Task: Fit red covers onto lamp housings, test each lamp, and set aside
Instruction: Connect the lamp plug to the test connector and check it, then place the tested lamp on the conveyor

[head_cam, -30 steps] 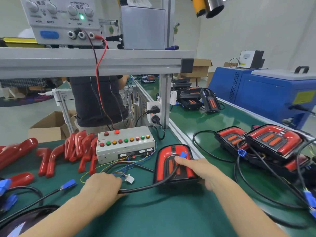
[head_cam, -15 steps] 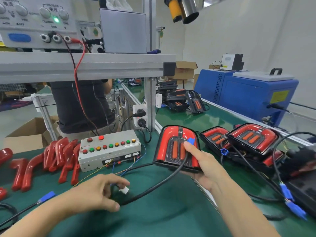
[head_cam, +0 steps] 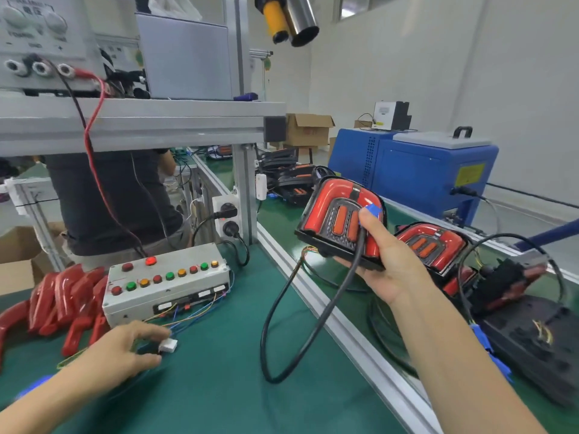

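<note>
Right hand [head_cam: 391, 270] raised, palm up, fingers wrapped under black lamp housing with glossy red cover [head_cam: 340, 225], thumb pinning its black cable [head_cam: 300, 321], left hand [head_cam: 122, 355] low, pinching small white plastic connector [head_cam: 168, 345]

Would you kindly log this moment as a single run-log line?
right hand: holds lamp lifted | left hand: pinches white connector | stage: setting aside

Lamp [head_cam: 341, 227]: glossy red plastic cover, matt black housing. Bench mat [head_cam: 219, 386]: matt green. Frame rail [head_cam: 344, 333]: brushed aluminium. Cable [head_cam: 282, 308]: smooth black sheath.
</note>
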### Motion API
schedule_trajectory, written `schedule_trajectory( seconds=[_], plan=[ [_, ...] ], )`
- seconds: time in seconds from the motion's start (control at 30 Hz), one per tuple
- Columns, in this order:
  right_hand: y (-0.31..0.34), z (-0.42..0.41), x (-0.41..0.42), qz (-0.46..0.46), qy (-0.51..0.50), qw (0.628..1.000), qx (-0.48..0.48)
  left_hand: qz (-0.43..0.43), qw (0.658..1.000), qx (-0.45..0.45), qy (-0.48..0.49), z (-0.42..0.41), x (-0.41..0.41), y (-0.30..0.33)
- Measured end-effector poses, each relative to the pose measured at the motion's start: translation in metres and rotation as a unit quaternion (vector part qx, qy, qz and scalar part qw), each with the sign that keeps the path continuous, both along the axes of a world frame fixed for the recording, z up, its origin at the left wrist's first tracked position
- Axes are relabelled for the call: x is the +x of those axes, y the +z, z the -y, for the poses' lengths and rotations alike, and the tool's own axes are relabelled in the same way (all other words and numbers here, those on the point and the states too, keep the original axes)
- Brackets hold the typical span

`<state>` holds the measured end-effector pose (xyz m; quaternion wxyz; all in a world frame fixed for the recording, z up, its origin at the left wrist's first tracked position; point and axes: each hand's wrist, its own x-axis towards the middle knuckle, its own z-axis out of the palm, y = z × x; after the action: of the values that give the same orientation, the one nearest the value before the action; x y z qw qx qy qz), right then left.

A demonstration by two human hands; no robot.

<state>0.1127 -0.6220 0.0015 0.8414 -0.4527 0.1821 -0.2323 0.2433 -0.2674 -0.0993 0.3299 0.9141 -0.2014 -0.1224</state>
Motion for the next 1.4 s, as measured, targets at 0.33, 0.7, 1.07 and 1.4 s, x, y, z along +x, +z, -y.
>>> schedule_trajectory(
  seconds=[0.33,0.7,1.07,1.4],
  plan=[
    [0.003,0.086,0.008,-0.058,-0.327,0.941,-0.068,0.076,0.993,0.044,-0.077,-0.029,0.047,-0.05],
    [-0.018,0.141,0.008,-0.262,-0.374,0.844,-0.282,0.042,0.995,0.054,-0.07,-0.018,0.028,-0.029],
    [-0.014,0.123,0.002,-0.47,-0.244,0.54,-0.654,0.027,0.994,0.063,-0.084,-0.011,0.026,-0.025],
    [-0.021,0.116,0.007,-0.536,-0.219,0.502,-0.643,0.019,0.993,0.056,-0.097,-0.005,0.017,-0.016]
  ],
)
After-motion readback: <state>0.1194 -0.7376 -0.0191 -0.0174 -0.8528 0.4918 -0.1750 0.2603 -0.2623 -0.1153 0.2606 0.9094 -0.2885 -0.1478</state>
